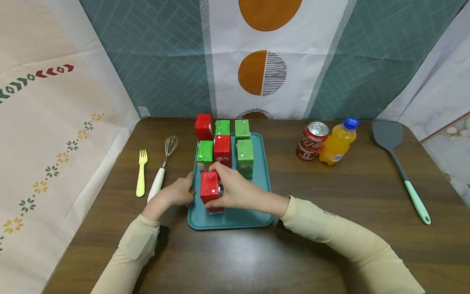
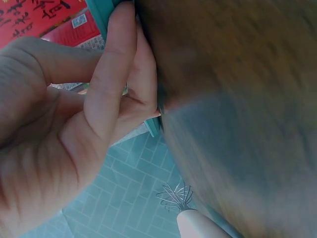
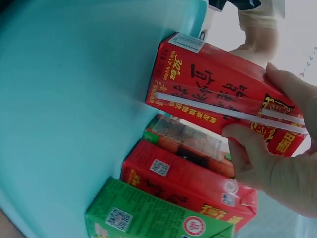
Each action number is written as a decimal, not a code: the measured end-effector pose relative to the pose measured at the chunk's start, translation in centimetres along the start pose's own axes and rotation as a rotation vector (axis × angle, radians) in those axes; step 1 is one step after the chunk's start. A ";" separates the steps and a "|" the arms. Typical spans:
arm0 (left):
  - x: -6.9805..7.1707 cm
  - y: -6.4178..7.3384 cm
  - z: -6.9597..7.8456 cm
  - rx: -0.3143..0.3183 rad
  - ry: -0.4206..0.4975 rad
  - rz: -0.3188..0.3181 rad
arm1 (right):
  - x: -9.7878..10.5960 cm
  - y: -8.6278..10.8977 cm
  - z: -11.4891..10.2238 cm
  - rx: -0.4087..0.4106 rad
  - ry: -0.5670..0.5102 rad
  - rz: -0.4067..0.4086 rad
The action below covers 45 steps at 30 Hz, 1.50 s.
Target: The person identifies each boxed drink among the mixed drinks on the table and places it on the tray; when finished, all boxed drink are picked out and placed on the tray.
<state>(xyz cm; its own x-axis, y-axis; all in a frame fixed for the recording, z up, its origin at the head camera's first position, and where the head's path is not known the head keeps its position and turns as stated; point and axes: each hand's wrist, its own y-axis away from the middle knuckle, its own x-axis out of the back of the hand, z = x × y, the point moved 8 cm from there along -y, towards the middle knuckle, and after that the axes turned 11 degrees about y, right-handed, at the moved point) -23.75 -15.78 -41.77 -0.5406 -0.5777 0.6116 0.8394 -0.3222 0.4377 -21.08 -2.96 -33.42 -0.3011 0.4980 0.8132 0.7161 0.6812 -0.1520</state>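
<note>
In the head view my right hand (image 1: 235, 188) grips a red drink carton (image 1: 209, 184) from its right side, thumb near and fingers far. The right wrist view shows this carton tilted over the front left of the teal tray (image 1: 253, 216), a wrapped straw (image 3: 213, 108) along its side. My left hand (image 1: 179, 191) holds the tray's left rim, its fingers bent at the edge in the left wrist view. Behind the held carton stand a green carton (image 1: 205, 151), a red carton (image 1: 222, 149) and another green carton (image 1: 244, 155) in a row.
Farther back are a red carton (image 1: 203, 125) and two green cartons (image 1: 222, 127). A yellow fork (image 1: 141, 173) and a whisk (image 1: 158, 181) lie left of the tray. On the right are a soda can (image 1: 311, 142), an orange drink bottle (image 1: 338, 143) and a spatula (image 1: 398, 163).
</note>
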 end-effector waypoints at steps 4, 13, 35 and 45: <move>0.1 0.2 0.1 0.000 0.008 0.003 | -0.1 -0.5 -0.1 -0.001 0.004 -0.014; 0.2 0.3 -0.1 -0.016 0.021 0.007 | -0.7 -1.3 -0.4 -0.006 -0.010 -0.052; 0.0 0.2 -0.2 -0.034 0.022 0.004 | -0.9 -0.5 -0.3 -0.075 0.005 -0.003; 0.2 0.3 -0.5 -0.019 0.029 0.007 | -0.9 -0.6 0.2 -0.123 0.179 -0.012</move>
<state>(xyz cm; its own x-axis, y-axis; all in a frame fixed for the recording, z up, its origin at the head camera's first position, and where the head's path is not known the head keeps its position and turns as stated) -23.59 -16.34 -41.82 -0.5329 -0.6017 0.5950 0.8444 -0.3320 0.4205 -21.36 -3.72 -34.21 -0.2009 0.3796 0.9031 0.7880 0.6103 -0.0812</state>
